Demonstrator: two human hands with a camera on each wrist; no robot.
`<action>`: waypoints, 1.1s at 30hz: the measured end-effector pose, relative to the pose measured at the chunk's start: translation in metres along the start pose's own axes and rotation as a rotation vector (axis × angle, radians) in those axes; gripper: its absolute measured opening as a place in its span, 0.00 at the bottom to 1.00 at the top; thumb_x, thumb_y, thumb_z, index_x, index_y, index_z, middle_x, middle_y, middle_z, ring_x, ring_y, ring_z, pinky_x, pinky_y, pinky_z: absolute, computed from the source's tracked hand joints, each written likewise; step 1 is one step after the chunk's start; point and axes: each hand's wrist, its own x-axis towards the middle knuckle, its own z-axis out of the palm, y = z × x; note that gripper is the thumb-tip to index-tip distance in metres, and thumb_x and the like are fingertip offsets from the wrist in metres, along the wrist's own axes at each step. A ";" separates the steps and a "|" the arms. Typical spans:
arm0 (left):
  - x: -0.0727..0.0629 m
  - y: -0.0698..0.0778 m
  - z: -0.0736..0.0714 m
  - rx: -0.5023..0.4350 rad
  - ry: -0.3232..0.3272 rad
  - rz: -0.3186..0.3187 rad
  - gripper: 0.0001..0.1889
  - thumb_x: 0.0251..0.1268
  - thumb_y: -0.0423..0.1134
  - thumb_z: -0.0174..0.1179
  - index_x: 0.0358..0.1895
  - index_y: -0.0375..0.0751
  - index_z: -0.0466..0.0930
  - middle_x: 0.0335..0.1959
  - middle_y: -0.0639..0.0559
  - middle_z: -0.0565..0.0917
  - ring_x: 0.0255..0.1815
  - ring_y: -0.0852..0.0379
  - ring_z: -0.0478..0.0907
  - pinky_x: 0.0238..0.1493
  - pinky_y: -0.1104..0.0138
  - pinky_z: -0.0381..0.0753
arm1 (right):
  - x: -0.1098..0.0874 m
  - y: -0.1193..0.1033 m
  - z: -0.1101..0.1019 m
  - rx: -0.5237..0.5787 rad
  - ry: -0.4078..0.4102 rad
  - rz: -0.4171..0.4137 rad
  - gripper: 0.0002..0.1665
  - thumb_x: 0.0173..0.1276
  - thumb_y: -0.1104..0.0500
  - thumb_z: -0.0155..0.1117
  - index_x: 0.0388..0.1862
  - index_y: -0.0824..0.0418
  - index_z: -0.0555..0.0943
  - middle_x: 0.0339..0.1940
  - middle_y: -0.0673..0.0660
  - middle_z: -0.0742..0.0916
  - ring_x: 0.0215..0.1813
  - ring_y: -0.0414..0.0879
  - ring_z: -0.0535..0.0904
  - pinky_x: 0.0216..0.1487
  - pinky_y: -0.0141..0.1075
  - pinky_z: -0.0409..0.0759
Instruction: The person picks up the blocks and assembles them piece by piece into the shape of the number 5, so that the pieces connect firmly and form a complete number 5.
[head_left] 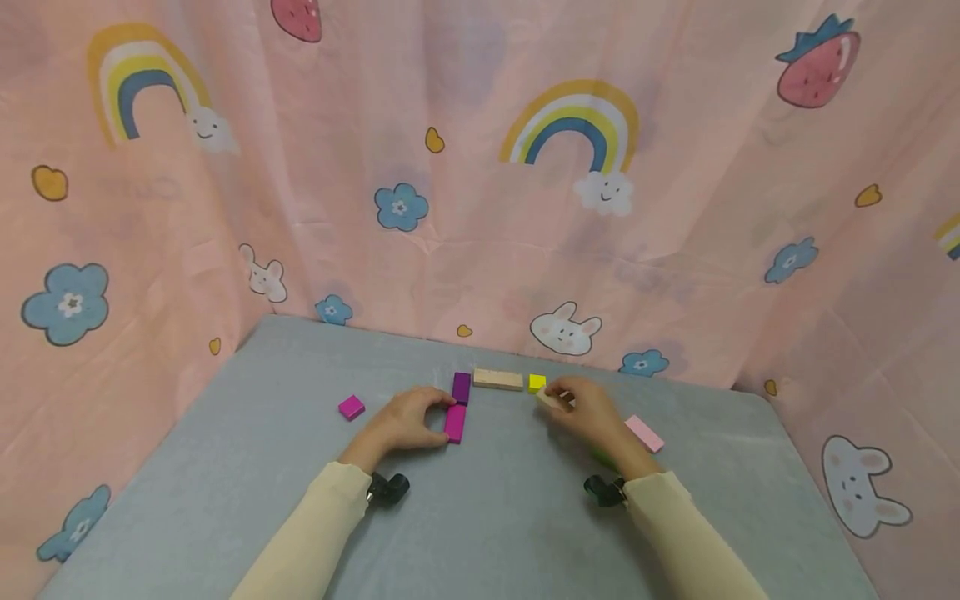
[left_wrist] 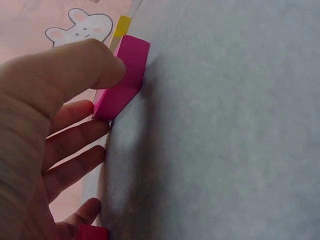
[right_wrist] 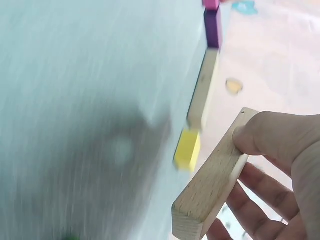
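My left hand (head_left: 408, 419) pinches a magenta block (head_left: 455, 423) between thumb and forefinger, one at each end; the block lies on the table, its far end by a dark purple block (head_left: 461, 388). Beyond that stretches a long plain wooden block (head_left: 498, 380), then a small yellow block (head_left: 537, 382). Held in my right hand (head_left: 592, 412) is another plain wooden block (right_wrist: 212, 180), gripped by thumb and fingers. It is raised near the yellow block, tilted in the right wrist view. The left wrist view shows the magenta block (left_wrist: 122, 92) under my thumb.
A second magenta block (head_left: 351, 407) lies left of my left hand. Right of my right wrist is a pale pink block (head_left: 644, 434), and a green block (head_left: 602, 458) is mostly hidden beneath that arm. A printed pink curtain (head_left: 480, 250) hangs behind the grey table (head_left: 495, 533).
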 end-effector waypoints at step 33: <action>0.003 0.001 0.002 0.021 0.022 0.008 0.29 0.47 0.46 0.73 0.56 0.47 0.79 0.55 0.53 0.82 0.60 0.53 0.75 0.64 0.55 0.73 | -0.008 -0.061 0.057 -0.025 -0.174 -0.213 0.13 0.55 0.64 0.67 0.41 0.56 0.84 0.42 0.50 0.86 0.42 0.41 0.77 0.47 0.39 0.80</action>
